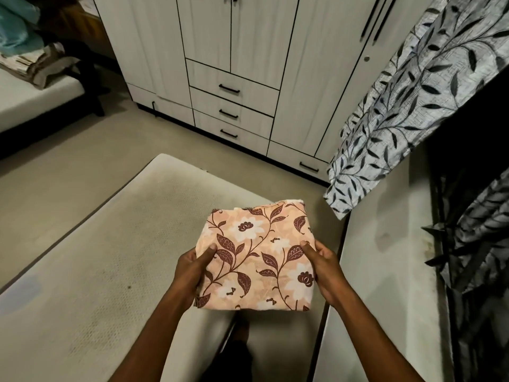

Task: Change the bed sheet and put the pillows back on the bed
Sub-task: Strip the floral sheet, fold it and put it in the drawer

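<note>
Head view: both hands (pixel 192 267) grip folded floral sheet (pixel 257 257)

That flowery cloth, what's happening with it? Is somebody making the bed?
Yes, it looks that way. A person holds a folded sheet with a peach and maroon flower print. The left hand and right hand grip its two sides, thumbs on top. It is over the corner of a bare mattress, which has no sheet on it, and no pillows where we can see. The sheet is not yet opened out. A wardrobe stands ahead.
</note>
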Available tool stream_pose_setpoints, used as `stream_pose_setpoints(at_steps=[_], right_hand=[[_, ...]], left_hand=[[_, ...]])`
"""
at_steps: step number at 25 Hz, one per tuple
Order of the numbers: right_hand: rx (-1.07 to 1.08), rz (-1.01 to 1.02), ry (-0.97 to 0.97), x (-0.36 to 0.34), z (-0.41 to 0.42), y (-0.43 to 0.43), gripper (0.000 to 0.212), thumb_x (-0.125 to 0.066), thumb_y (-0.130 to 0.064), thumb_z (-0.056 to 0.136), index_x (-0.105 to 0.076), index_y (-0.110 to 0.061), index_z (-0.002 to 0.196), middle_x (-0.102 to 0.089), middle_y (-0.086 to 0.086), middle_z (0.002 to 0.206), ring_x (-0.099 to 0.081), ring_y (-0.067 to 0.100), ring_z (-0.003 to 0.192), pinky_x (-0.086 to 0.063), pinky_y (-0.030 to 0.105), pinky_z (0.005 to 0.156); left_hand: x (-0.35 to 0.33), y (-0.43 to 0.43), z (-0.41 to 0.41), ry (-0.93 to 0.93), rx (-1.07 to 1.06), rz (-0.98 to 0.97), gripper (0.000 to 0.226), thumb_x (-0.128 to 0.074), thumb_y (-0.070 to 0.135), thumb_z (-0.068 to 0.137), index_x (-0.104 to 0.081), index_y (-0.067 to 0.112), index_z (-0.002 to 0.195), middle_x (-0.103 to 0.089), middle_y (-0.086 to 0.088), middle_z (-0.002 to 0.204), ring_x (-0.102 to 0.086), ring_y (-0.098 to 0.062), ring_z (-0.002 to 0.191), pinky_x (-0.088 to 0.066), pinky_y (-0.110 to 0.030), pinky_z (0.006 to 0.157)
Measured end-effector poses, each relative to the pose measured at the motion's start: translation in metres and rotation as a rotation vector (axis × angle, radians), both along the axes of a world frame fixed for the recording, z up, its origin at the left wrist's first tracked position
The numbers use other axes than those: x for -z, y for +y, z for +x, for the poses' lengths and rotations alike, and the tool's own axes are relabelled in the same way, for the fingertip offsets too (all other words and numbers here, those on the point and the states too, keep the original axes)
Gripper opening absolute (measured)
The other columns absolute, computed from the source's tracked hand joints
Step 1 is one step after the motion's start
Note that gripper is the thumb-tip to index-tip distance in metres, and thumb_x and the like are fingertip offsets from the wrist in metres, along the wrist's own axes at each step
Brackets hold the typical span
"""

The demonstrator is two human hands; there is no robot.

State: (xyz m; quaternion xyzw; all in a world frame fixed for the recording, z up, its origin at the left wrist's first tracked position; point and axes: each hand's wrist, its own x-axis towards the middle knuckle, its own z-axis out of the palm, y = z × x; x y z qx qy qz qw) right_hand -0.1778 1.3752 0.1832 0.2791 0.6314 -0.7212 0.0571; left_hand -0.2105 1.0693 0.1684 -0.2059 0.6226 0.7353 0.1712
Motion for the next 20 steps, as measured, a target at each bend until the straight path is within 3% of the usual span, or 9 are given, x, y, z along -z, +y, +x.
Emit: stream_pose_setpoints(at_steps=[2,9,12,16,20], right_hand=[[-0.001,0.003,-0.019,0.010,-0.041,0.016,0.030,-0.069,-0.026,0.099,-0.067,-0.017,0.128,-0.079,0.010,0.112,-0.077,0.032,0.100,-0.062,0.047,0.087],[-0.078,0.091,-0.061,0.024,-0.223,0.072,0.031,-0.070,-0.036,0.097,-0.070,-0.021,0.124,-0.079,0.011,0.111,-0.076,0.035,0.101,-0.058,0.062,0.094],[-0.110,0.146,-0.057,0.010,-0.296,0.091,0.029,-0.071,-0.037,0.096,-0.072,-0.020,0.121,-0.079,0.010,0.108,-0.077,0.034,0.099,-0.060,0.058,0.091],[-0.163,0.182,-0.065,0.001,-0.395,0.121,0.026,-0.069,-0.031,0.098,-0.073,-0.017,0.120,-0.080,0.008,0.105,-0.077,0.031,0.098,-0.062,0.047,0.084],[-0.291,0.205,-0.107,0.011,-0.491,0.158,0.024,-0.070,-0.031,0.097,-0.074,-0.021,0.118,-0.080,0.004,0.104,-0.074,0.027,0.101,-0.057,0.037,0.077]], left_hand=[[0.007,0.017,-0.042,0.000,-0.013,0.008,0.025,-0.072,0.028,0.096,-0.074,0.008,0.111,-0.080,-0.014,0.100,-0.079,-0.031,0.091,-0.065,-0.038,0.074],[0.025,0.070,-0.207,-0.059,-0.092,0.033,0.025,-0.074,0.027,0.095,-0.074,0.007,0.111,-0.080,-0.015,0.099,-0.078,-0.033,0.090,-0.063,-0.041,0.079],[0.021,0.087,-0.272,-0.054,-0.097,0.015,0.025,-0.073,0.028,0.095,-0.075,0.008,0.111,-0.080,-0.014,0.099,-0.077,-0.039,0.095,-0.064,-0.046,0.080],[0.017,0.113,-0.355,-0.037,-0.099,-0.023,0.026,-0.072,0.029,0.096,-0.076,0.009,0.112,-0.081,-0.011,0.097,-0.079,-0.026,0.087,-0.059,-0.028,0.063],[0.032,0.140,-0.428,-0.067,-0.115,-0.097,0.025,-0.076,0.032,0.093,-0.079,0.010,0.105,-0.081,-0.008,0.092,-0.077,-0.022,0.080,-0.054,-0.025,0.060]])
